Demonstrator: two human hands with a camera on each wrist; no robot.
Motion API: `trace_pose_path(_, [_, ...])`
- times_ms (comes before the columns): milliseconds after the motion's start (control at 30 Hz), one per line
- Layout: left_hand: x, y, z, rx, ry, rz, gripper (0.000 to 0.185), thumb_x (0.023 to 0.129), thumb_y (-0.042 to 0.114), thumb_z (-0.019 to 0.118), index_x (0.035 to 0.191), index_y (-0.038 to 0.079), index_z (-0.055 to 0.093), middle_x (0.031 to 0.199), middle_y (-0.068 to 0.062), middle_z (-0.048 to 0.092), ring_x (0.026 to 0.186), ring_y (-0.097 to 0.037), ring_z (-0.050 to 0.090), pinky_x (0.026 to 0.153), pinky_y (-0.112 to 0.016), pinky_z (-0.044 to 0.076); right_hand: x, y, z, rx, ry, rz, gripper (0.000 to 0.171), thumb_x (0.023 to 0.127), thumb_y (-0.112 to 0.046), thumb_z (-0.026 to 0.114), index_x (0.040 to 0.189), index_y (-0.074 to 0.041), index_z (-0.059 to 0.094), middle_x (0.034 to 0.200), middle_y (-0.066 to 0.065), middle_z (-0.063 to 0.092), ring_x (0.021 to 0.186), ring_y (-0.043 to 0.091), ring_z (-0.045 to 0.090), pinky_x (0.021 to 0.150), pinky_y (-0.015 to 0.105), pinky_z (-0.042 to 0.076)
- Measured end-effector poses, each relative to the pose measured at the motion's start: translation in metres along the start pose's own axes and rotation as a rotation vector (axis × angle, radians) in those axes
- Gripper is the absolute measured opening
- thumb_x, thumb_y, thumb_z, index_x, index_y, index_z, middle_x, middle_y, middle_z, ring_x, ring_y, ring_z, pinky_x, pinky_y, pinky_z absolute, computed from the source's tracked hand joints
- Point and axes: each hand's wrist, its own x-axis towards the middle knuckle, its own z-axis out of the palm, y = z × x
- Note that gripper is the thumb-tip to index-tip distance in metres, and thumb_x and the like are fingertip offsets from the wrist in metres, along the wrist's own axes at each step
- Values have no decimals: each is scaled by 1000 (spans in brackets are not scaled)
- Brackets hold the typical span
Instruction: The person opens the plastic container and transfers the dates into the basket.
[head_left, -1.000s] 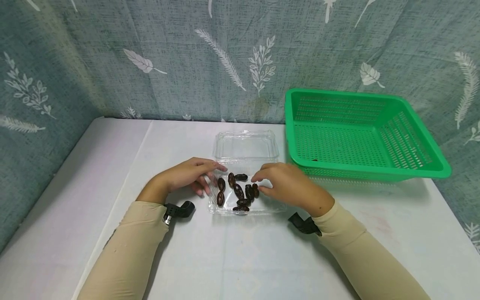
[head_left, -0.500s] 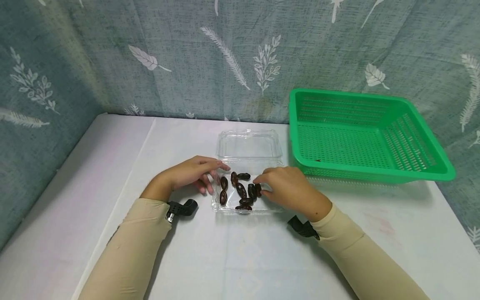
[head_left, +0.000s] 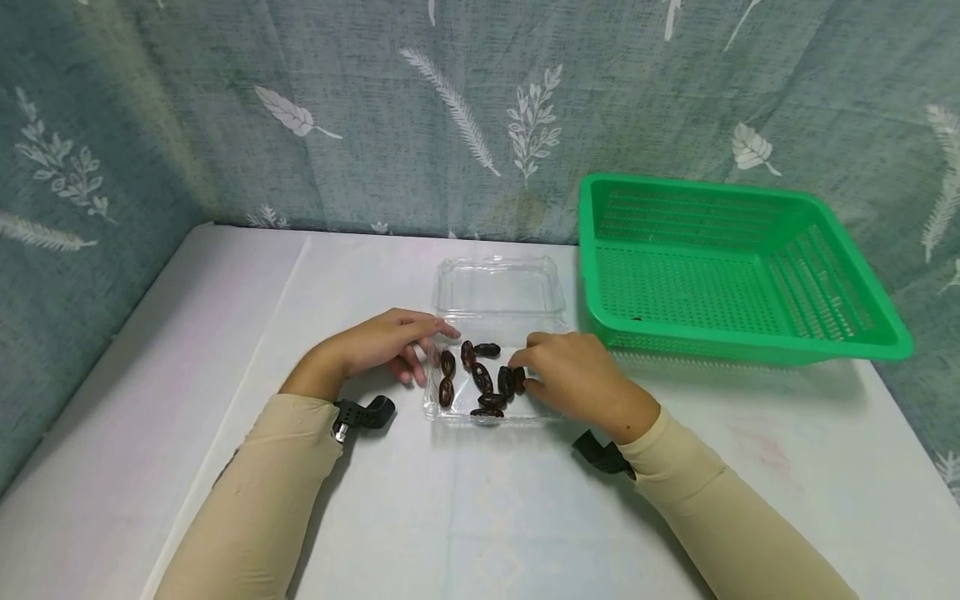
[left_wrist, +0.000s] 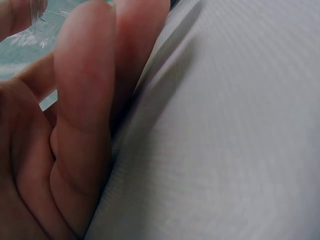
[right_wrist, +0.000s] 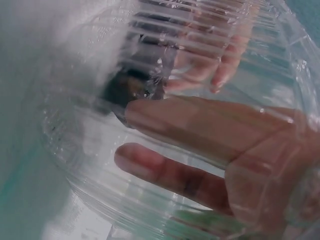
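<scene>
Fingers of right hand [head_left: 572, 379] pinch a wrinkled dark date [head_left: 507, 380]; left hand [head_left: 382, 343], relaxed, steadies ribbed clear tray [head_left: 487, 321].

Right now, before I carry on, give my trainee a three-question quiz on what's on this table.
1. True or false: the green basket stands left of the clear clamshell box.
2. Which hand reaches the dates in the tray?
A. left hand
B. right hand
C. neither
3. Fill in: the box's lid is ____ (open/closed).

Key:
1. False; it stands to the right.
2. B; its fingertips are at the dates, while the left hand rests at the tray's left edge.
3. Open, folded back toward the curtain.
</scene>
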Motion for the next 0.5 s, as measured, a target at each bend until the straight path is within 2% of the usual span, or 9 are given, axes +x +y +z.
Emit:
trace_pose_path(200, [1,2,-1,6,0,-8,49,107,45,40,138,12,59,93,-5,49,68,-17,70,61,-29,58,1,0,-2,1,-26,24,20,80,-19,83,99,-24,79,84,-5,68,63,16,60,46,32,42])
trace_pose_path(333, [1,2,-1,6,0,-8,50,107,47,41,138,12,59,92,-4,49,68,-18,70,60,-29,58,1,1,-2,9,-30,37,23,80,-14,82,100,-24,79,86,-5,69,68,19,65,48,33,44])
trace_pose_path(500, [1,1,-1,15,4,-12,50,107,46,41,138,12,59,92,-4,49,68,-18,70,60,-29,58,1,1,-2,29,-39,36,21,79,-10,82,94,-24,78,86,-4,69,68,19,65,49,34,45])
